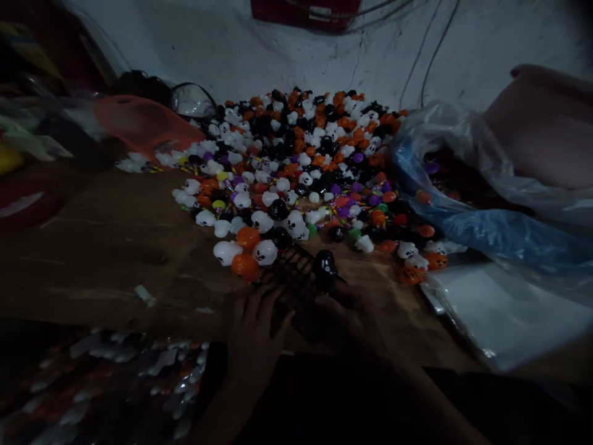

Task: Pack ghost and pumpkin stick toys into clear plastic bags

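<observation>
My left hand [254, 318] lies with its fingers stretched out and apart along the left side of a dark lattice rack [296, 269]. At the rack's right side, my right hand [349, 312] has thumb and fingers closed on a small shiny black Halloween figure [325, 264] with a pale mark on its front. Beyond my left fingertips sit orange pumpkin figures [245, 267] and white skull-faced figures [265, 252], close against the rack. Dim light hides the rack's near part and much of my right fingers.
A large pile of orange, white, black and purple figures [306, 142] covers the back of the wooden table [115, 241]. An orange bag [143, 123] lies left. Right are a blue-and-clear plastic bag [500, 232] and flat clear packets [504, 309]. Bagged figures [120, 383] lie lower left.
</observation>
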The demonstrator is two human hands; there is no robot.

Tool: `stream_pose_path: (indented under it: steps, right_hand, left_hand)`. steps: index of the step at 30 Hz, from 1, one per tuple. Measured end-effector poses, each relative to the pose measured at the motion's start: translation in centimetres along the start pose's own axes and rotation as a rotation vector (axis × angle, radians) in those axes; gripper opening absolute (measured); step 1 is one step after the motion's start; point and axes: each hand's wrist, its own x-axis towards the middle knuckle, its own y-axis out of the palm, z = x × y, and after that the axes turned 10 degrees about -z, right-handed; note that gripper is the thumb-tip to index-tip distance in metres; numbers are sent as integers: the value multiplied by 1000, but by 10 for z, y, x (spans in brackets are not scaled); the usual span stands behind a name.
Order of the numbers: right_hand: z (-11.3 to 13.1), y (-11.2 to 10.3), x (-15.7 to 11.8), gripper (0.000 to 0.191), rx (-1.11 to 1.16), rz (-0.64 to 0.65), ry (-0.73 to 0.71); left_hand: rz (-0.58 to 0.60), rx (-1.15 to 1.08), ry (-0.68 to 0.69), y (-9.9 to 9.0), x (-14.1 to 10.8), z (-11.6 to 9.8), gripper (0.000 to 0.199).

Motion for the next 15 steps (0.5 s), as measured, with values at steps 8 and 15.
stream_pose_path:
  steps: [8,15]
  right_hand:
    - [10,0,-7,12,-454,-175,-348]
    - [15,-5,-22,17,-670,-166,-507]
  left_hand:
    - [37,-459,-347,-41,17,-32,45]
    - [215,-927,-739,-42,39,-54,48]
